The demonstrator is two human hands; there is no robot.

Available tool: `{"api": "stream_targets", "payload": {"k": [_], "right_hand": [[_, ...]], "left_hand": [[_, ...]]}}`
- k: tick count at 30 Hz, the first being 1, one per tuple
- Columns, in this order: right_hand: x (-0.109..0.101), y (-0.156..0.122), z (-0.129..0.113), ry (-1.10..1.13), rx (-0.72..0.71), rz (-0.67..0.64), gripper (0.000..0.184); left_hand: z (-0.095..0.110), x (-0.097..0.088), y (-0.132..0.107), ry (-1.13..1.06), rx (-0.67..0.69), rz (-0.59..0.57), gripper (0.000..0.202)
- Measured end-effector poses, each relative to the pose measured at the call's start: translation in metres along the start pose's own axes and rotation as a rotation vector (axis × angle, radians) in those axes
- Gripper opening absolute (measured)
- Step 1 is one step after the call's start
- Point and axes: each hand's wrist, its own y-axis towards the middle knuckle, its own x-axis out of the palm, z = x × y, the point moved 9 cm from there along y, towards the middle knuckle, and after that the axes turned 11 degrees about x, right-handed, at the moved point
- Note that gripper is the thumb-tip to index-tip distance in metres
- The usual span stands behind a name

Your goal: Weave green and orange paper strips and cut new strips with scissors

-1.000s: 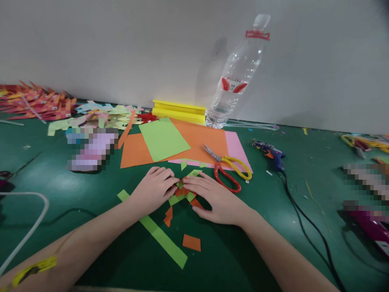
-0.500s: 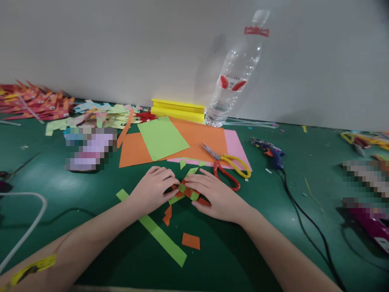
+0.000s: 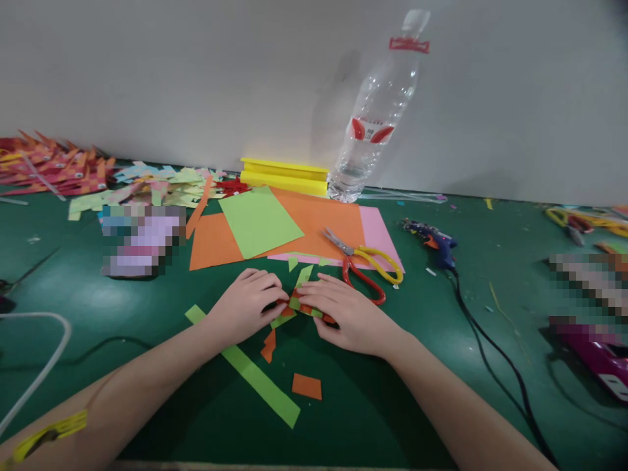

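Note:
A small woven piece of orange and green paper strips lies on the green table between my two hands. My left hand pinches its left end with curled fingers. On the right, the fingers of my right hand press down on the piece and partly cover it. A long green paper strip runs under my left wrist toward the front. Two orange scraps lie just in front of the hands.
Red and yellow scissors lie right of my hands on orange, green and pink sheets. A clear water bottle and yellow folded paper stand by the wall. A blue glue gun with its black cord is at the right. Paper scraps pile at the far left.
Both hands stayed on the woven piece, with the fingers shifting slightly and the piece turned a little between them. The view drifted slightly.

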Motion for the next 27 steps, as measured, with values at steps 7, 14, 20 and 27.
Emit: {"api": "stream_targets", "payload": {"k": [7,14,20,27], "right_hand": [[-0.016,-0.002,-0.004,-0.102,-0.105,0.193,0.024],[-0.009,0.001,0.009,-0.112,0.036,0.118,0.032],[0.0,0.002,0.004,-0.076,0.02,-0.015,0.031],[-0.003,0.001,0.001,0.071,0.014,-0.052,0.035]], "left_hand": [[-0.002,-0.002,0.0,-0.01,-0.024,0.014,0.018],[-0.003,-0.005,0.0,-0.016,-0.051,0.026,0.02],[0.006,-0.001,0.003,-0.028,0.006,-0.044,0.019],[-0.012,-0.003,-0.002,-0.077,-0.012,-0.06,0.013]]}}
